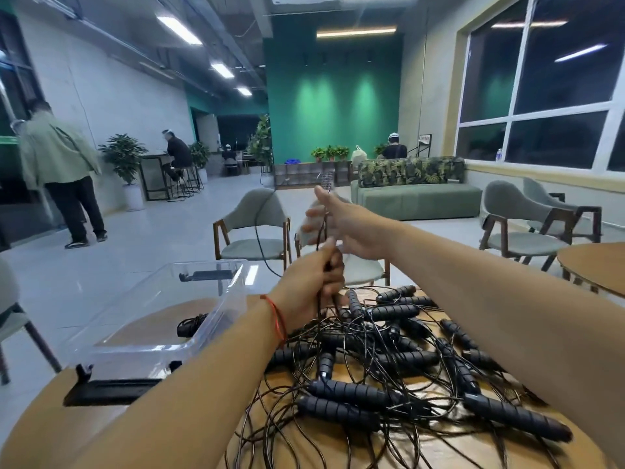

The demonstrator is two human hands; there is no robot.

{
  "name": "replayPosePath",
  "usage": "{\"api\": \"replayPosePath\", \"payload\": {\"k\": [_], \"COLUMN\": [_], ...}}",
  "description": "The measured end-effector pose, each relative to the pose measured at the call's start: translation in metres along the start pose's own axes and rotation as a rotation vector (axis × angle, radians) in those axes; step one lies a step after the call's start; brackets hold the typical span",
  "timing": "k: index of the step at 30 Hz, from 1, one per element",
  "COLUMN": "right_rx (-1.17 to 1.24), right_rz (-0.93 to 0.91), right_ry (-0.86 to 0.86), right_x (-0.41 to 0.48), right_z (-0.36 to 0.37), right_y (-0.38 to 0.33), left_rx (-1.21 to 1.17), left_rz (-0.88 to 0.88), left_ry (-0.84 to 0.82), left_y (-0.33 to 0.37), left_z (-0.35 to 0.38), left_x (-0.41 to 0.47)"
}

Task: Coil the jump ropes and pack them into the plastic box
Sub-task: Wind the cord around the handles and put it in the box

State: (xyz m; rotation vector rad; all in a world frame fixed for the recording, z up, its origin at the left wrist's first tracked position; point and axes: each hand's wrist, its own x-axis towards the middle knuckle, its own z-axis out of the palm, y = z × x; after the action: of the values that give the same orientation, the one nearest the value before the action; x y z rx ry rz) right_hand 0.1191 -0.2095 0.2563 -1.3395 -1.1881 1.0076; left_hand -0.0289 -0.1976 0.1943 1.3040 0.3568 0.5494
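Jump-rope cord (319,231), thin and black, ran up out of your left hand (309,282), whose fingers were curled tight round a bunch of its strands just above the table. Your right hand (348,228) stood a little beyond and above it, thumb up, with the cord crossing its fingers. Blur hid whether those fingers pinched the cord or only guided it, so I cannot tell. One strand looped off to the left through the air, in front of a grey-green upholstered chair (243,211).

Below your grip lay a tangled pile of black jump ropes (389,367) with ribbed foam handles, spread over the round wooden table (449,453). To its left sat the clear plastic box (142,346) with black latches, open, holding a coiled black bundle (191,324).

By my reading you were early in the job: one rope packed, one in hand being coiled, nearly all the rest left. I counted one box, one packed bundle and at least a dozen handles. The tangle prevented an exact count of ropes.
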Motion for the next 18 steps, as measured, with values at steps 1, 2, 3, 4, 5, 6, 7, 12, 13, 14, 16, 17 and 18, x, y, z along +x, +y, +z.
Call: {"api": "replayPosePath", "payload": {"k": [1, 2, 3, 4, 5, 6, 7, 12, 13, 14, 16, 17, 18], "right_rx": [0.030, 0.068, 0.101, 0.127, 0.144, 0.150, 0.106, -0.230, -0.170, -0.094, 0.057, 0.125, 0.186], "right_rz": [0.051, 0.084, 0.107, 0.139, 0.185, 0.226, 0.246, 0.234, 0.232, 0.212, 0.124, 0.072, 0.024], "right_ry": [-0.112, -0.221, -0.314, -0.408, -0.507, -0.597, -0.658, -0.569, -0.487, -0.400, -0.223, -0.141, -0.058], "right_x": [-0.004, -0.010, -0.015, -0.021, -0.027, -0.035, -0.041, -0.059, -0.058, -0.055, -0.046, -0.041, -0.035], "right_z": [0.002, 0.006, 0.007, 0.008, 0.008, 0.009, 0.009, 0.014, 0.016, 0.017, 0.017, 0.018, 0.018], "right_y": [0.006, 0.014, 0.024, 0.033, 0.043, 0.050, 0.056, 0.055, 0.048, 0.039, 0.022, 0.012, 0.004], "left_rx": [-0.032, -0.055, -0.078, -0.103, -0.123, -0.138, -0.151, -0.069, -0.022, 0.011, 0.042, 0.030, 0.000], "left_rz": [0.033, 0.065, 0.091, 0.116, 0.143, 0.166, 0.184, 0.181, 0.161, 0.141, 0.108, 0.098, 0.085], "left_ry": [0.048, 0.083, 0.099, 0.109, 0.128, 0.157, 0.187, 0.246, 0.247, 0.224, 0.124, 0.071, 0.013], "left_y": [0.007, 0.016, 0.024, 0.033, 0.042, 0.051, 0.060, 0.079, 0.076, 0.070, 0.053, 0.042, 0.030], "left_z": [-0.001, -0.005, -0.009, -0.014, -0.018, -0.022, -0.025, -0.028, -0.026, -0.022, -0.013, -0.010, -0.009], "left_x": [0.005, 0.011, 0.016, 0.022, 0.027, 0.033, 0.038, 0.043, 0.041, 0.038, 0.030, 0.026, 0.023]}}
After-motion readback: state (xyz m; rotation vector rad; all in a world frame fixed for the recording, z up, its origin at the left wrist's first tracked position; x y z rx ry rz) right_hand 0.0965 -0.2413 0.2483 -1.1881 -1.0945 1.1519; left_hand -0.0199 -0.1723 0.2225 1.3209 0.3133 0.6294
